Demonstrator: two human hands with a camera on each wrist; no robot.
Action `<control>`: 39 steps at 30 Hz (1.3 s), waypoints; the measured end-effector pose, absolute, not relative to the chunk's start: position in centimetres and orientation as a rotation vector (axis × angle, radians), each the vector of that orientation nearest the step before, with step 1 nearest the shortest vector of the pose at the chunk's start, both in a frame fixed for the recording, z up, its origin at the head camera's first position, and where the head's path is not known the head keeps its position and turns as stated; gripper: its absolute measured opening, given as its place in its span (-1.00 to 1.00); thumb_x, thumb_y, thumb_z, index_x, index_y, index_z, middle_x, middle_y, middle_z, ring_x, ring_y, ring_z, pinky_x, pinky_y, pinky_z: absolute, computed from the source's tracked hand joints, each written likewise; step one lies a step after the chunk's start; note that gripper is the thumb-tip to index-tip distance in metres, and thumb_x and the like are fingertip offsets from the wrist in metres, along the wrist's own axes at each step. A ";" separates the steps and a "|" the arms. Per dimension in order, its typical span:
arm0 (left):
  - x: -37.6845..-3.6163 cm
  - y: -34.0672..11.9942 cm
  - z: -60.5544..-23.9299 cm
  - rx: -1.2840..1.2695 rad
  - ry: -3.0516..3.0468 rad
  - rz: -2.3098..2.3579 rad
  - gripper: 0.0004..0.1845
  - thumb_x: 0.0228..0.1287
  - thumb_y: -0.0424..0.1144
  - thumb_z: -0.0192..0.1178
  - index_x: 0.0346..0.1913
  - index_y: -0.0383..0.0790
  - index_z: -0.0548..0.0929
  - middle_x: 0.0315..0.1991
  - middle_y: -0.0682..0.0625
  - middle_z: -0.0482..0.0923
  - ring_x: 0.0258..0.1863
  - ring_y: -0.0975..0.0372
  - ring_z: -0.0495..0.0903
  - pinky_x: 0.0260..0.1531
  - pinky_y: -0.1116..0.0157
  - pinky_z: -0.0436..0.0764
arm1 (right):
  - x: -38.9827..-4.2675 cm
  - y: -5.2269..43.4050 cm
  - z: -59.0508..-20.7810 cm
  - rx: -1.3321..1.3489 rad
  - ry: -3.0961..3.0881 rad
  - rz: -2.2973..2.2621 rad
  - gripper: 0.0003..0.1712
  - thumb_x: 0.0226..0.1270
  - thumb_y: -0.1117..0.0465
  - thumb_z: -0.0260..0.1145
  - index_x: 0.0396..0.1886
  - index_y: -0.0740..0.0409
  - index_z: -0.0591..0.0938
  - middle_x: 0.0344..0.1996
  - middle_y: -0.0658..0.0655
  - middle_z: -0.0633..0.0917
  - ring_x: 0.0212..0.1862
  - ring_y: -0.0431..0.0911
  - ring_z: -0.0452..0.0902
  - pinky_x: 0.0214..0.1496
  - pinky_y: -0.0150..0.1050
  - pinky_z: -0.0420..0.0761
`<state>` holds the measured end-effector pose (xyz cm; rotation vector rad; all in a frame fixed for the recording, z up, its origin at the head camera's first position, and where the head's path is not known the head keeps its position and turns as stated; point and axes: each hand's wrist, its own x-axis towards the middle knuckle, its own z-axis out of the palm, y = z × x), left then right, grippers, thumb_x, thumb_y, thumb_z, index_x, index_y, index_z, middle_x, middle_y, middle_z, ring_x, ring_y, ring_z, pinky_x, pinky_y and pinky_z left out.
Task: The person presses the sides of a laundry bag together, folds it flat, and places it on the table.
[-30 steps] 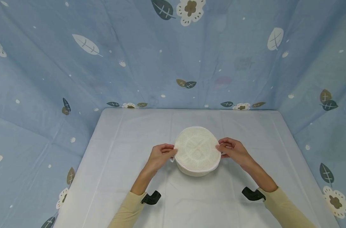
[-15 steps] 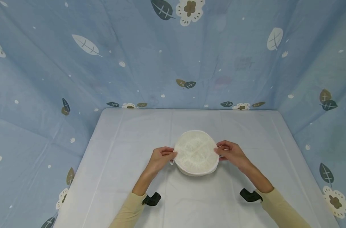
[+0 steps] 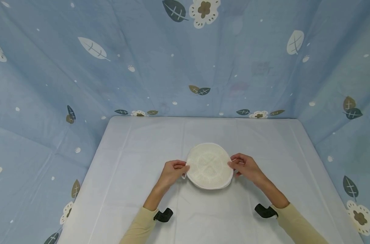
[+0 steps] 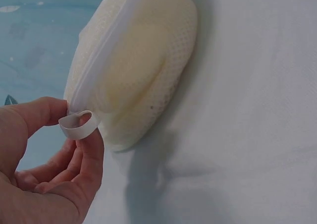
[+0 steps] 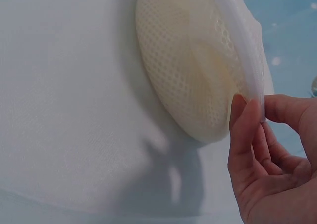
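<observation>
On white-clothed table [image 3: 127, 162], round cream mesh pouch [image 3: 209, 165] pinched at opposite edges by left hand [image 3: 171, 171] and right hand [image 3: 246, 166].

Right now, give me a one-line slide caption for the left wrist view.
Left hand pinches the white loop on a round cream mesh pouch over a white tablecloth.
</observation>
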<state>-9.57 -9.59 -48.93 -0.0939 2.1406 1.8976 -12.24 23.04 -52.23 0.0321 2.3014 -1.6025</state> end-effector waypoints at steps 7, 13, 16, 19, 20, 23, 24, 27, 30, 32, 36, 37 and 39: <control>-10.2 -9.8 -52.3 -0.162 2.140 1.856 -0.73 0.37 -0.37 0.33 -0.03 -0.56 0.66 -0.36 -0.15 0.71 -0.46 0.17 0.63 -0.38 0.23 0.64 | -12.2 23.0 -52.7 0.015 2.303 -1.594 -0.51 0.43 0.12 0.42 0.14 0.38 0.55 -0.23 0.21 0.68 -0.25 -0.07 0.68 -0.38 -0.21 0.70; -10.3 -9.8 -53.9 -0.172 2.166 1.845 -0.69 0.36 -0.28 0.38 -0.02 -0.50 0.67 -0.34 -0.13 0.71 -0.47 0.22 0.63 -0.41 0.26 0.63 | -12.2 22.8 -53.2 0.006 2.343 -1.561 -0.54 0.43 0.12 0.43 0.11 0.36 0.56 -0.23 0.18 0.66 -0.32 -0.05 0.62 -0.46 -0.21 0.65; -10.3 -9.8 -54.0 -0.165 2.171 1.849 -0.69 0.35 -0.27 0.39 -0.02 -0.48 0.68 -0.33 -0.14 0.71 -0.46 0.21 0.65 -0.39 0.25 0.65 | -12.1 22.6 -53.5 -0.003 2.369 -1.543 -0.56 0.43 0.14 0.42 0.10 0.36 0.56 -0.24 0.18 0.65 -0.36 -0.03 0.61 -0.49 -0.21 0.64; -10.2 -9.6 -54.2 -0.142 2.219 1.829 -0.70 0.36 -0.27 0.38 -0.03 -0.48 0.68 -0.31 -0.14 0.72 -0.45 0.21 0.67 -0.40 0.28 0.67 | -12.1 22.5 -53.8 -0.015 2.408 -1.525 -0.58 0.43 0.15 0.43 0.08 0.35 0.57 -0.25 0.17 0.65 -0.40 -0.04 0.60 -0.50 -0.22 0.63; -10.1 -9.6 -54.3 -0.128 2.246 1.821 -0.71 0.37 -0.28 0.37 -0.03 -0.48 0.68 -0.31 -0.14 0.72 -0.44 0.21 0.67 -0.40 0.29 0.67 | -12.0 22.5 -53.8 -0.018 2.418 -1.528 -0.60 0.43 0.16 0.43 0.07 0.35 0.58 -0.25 0.18 0.66 -0.40 -0.04 0.60 -0.51 -0.22 0.63; -9.8 -9.3 -54.5 -0.109 2.374 1.785 -0.75 0.36 -0.28 0.37 -0.07 -0.43 0.70 -0.30 -0.09 0.71 -0.38 0.23 0.67 -0.37 0.35 0.66 | -11.8 22.3 -53.9 -0.034 2.478 -1.509 -0.63 0.43 0.17 0.42 0.05 0.32 0.59 -0.24 0.18 0.66 -0.39 -0.05 0.60 -0.50 -0.22 0.65; -9.6 -9.2 -54.5 -0.095 2.431 1.775 -0.77 0.35 -0.29 0.38 -0.08 -0.42 0.70 -0.30 -0.09 0.70 -0.36 0.22 0.66 -0.36 0.35 0.66 | -11.6 22.2 -54.0 -0.046 2.507 -1.500 -0.64 0.42 0.16 0.43 0.04 0.31 0.60 -0.23 0.18 0.66 -0.37 -0.06 0.60 -0.49 -0.22 0.66; -9.2 -8.6 -54.4 -0.014 2.651 1.700 -0.76 0.32 -0.32 0.40 -0.04 -0.39 0.69 -0.24 -0.10 0.68 -0.24 0.15 0.65 -0.21 0.28 0.66 | -11.3 22.0 -54.3 -0.121 2.641 -1.465 -0.66 0.40 0.18 0.45 0.04 0.26 0.62 -0.20 0.16 0.67 -0.28 -0.08 0.62 -0.41 -0.27 0.68; -8.8 -8.0 -54.2 0.120 2.856 1.597 -0.69 0.31 -0.37 0.40 0.06 -0.39 0.65 -0.09 -0.16 0.63 -0.08 0.04 0.60 -0.05 0.12 0.63 | -11.0 22.0 -54.7 -0.301 2.809 -1.449 -0.65 0.34 0.26 0.48 0.06 0.26 0.63 -0.16 0.15 0.67 -0.21 -0.09 0.61 -0.32 -0.34 0.65; -8.6 -7.6 -53.9 0.209 2.934 1.536 -0.67 0.32 -0.42 0.38 0.11 -0.38 0.64 0.00 -0.17 0.59 0.00 0.02 0.56 0.02 0.08 0.60 | -10.9 22.0 -54.8 -0.467 2.899 -1.446 -0.63 0.30 0.36 0.49 0.07 0.28 0.63 -0.12 0.15 0.67 -0.18 -0.09 0.59 -0.26 -0.38 0.62; -8.5 -7.1 -53.6 0.407 2.993 1.454 -0.74 0.33 -0.54 0.31 0.04 -0.32 0.70 0.01 -0.11 0.59 0.03 0.08 0.54 0.02 0.15 0.63 | -11.0 21.9 -55.1 -0.764 2.949 -1.397 -0.61 0.25 0.50 0.46 0.07 0.26 0.65 -0.06 0.14 0.66 -0.14 -0.09 0.59 -0.18 -0.39 0.63; -8.5 -7.0 -53.6 0.461 3.009 1.436 -0.75 0.33 -0.56 0.30 0.01 -0.32 0.72 -0.01 -0.11 0.60 0.01 0.09 0.54 0.01 0.17 0.63 | -11.0 21.9 -55.1 -0.807 2.950 -1.370 -0.62 0.26 0.51 0.44 0.06 0.24 0.66 -0.04 0.13 0.66 -0.12 -0.10 0.59 -0.15 -0.40 0.63; -8.6 -7.0 -53.9 0.551 3.039 1.405 -0.76 0.31 -0.59 0.30 -0.04 -0.30 0.75 -0.06 -0.09 0.63 -0.02 0.10 0.55 -0.03 0.20 0.65 | -11.0 22.0 -55.3 -0.879 2.949 -1.304 -0.63 0.29 0.50 0.43 0.07 0.20 0.68 0.00 0.10 0.66 -0.07 -0.11 0.59 -0.10 -0.40 0.63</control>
